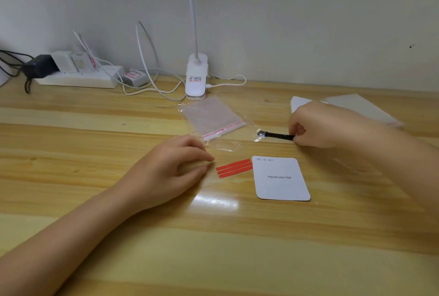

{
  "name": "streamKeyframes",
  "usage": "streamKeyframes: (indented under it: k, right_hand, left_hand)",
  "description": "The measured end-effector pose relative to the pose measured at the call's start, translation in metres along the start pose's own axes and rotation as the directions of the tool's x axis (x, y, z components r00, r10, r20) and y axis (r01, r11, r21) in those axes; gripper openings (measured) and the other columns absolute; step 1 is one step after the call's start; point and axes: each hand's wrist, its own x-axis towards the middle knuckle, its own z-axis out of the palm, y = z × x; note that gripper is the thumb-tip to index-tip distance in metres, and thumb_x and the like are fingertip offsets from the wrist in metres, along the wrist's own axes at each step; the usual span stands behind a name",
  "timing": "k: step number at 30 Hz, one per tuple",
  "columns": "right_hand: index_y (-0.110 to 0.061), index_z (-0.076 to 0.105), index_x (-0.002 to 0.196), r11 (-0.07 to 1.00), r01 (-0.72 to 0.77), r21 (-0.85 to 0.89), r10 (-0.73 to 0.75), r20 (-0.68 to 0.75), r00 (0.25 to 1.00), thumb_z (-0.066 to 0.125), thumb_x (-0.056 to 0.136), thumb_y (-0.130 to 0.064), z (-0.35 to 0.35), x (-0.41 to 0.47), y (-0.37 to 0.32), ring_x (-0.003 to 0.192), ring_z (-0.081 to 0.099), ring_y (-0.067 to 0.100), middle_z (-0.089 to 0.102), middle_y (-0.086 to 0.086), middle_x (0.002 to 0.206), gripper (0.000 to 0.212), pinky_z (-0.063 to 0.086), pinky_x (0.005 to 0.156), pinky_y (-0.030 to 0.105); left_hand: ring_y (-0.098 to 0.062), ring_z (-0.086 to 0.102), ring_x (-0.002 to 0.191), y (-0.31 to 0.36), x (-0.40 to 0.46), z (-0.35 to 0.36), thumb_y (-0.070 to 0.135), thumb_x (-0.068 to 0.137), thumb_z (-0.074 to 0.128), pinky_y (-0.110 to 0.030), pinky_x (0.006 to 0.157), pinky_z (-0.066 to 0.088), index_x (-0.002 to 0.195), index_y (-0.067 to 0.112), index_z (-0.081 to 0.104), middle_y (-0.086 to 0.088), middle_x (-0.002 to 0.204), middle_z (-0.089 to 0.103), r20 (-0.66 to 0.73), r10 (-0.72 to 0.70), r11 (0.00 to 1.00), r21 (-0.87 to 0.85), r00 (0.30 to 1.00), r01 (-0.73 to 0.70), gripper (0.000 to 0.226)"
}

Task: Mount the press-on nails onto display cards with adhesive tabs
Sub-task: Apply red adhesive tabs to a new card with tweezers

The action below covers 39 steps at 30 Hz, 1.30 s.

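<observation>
Left hand [175, 165] relaxed, right hand [316, 124] pinching.

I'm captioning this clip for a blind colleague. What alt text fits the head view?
On a wooden table, a person's right hand pinches a thin black tool, while the left hand rests open beside three red adhesive strips. A white card printed "Handmade Nail" lies next to the strips, with a clear plastic bag behind.
</observation>
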Motion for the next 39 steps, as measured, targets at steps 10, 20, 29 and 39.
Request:
streamKeyframes:
  k: [10,20,29,39]
  right_hand:
    - [-0.018,0.051,0.07,0.835,0.107,0.54,0.187,-0.461,0.867,0.06,0.075,-0.015,-0.027,-0.018,0.001,0.046,0.05,0.003,0.054,-0.011,0.052,0.011,0.033,0.042,0.006]
    - [-0.013,0.066,0.093,-0.354,0.023,0.935,0.078,0.005,0.997,0.047,0.09,-0.035,0.014,-0.049,-0.063,0.07,0.071,0.019,0.072,0.008,0.076,0.029,0.052,0.049,0.018]
    - [-0.024,0.063,0.071,0.47,0.389,0.792,0.06,-0.469,0.881,0.074,0.069,-0.028,0.043,-0.044,-0.087,0.054,0.059,0.01,0.064,-0.006,0.06,0.012,0.048,0.052,0.023]
    - [-0.013,0.066,0.067,0.672,0.553,0.492,-0.118,-0.666,0.737,0.07,0.071,-0.015,0.055,-0.046,-0.086,0.057,0.057,0.006,0.063,-0.006,0.061,0.006,0.045,0.052,0.021]
  left_hand:
    - [-0.012,0.056,0.094,0.001,0.0,0.002,0.027,0.081,0.058,-0.031,0.083,0.045,0.1,0.016,0.071,0.004,0.096,0.059,0.021,-0.015,1.0,0.009,1.0,0.014,0.026]
    - [-0.006,0.052,0.096,-0.005,0.0,0.007,0.02,0.083,0.066,-0.015,0.087,0.038,0.107,0.014,0.069,0.007,0.099,0.056,-0.008,-0.035,0.999,-0.019,0.999,0.035,0.025]
    - [-0.005,0.052,0.096,-0.005,0.001,0.007,0.016,0.081,0.069,-0.014,0.087,0.038,0.106,0.013,0.069,0.006,0.099,0.056,-0.027,-0.056,0.997,-0.049,0.998,0.055,0.026]
    - [-0.006,0.053,0.099,-0.005,0.001,0.008,0.019,0.081,0.069,-0.016,0.09,0.038,0.107,0.014,0.069,0.006,0.101,0.056,-0.033,-0.071,0.995,-0.07,0.997,0.069,0.026]
